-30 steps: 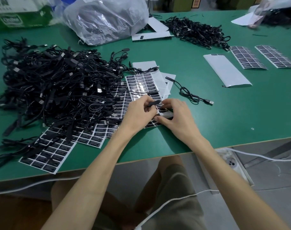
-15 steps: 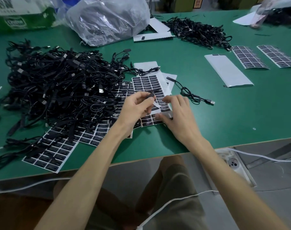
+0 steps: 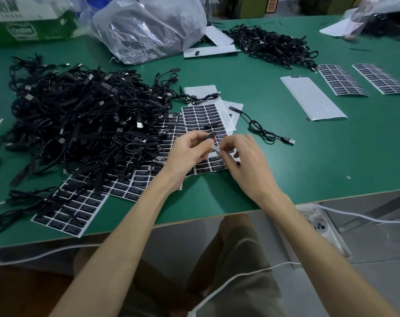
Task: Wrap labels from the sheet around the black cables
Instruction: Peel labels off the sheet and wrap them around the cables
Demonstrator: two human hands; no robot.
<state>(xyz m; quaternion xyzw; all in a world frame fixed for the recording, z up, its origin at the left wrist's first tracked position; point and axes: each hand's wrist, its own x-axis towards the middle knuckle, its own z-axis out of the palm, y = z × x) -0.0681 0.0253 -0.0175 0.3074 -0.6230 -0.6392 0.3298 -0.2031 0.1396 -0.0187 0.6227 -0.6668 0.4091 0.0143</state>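
1. The left hand (image 3: 189,152) pinches one black cable (image 3: 210,136) just above the label sheet (image 3: 201,116)
2. The right hand (image 3: 247,161) pinches a small label (image 3: 215,148) over the sheet, touching that cable

Lighting's soft and even from overhead, so the matte green surface (image 3: 308,161) reads bright, with just a faint shadow under my left hand (image 3: 189,154). The crinkled clear plastic bag (image 3: 148,30) at the back throws white glare. My right hand (image 3: 244,165) is motion-smeared at the fingers (image 3: 249,143), and the wide lens bows the surface's near edge; far corners go soft.
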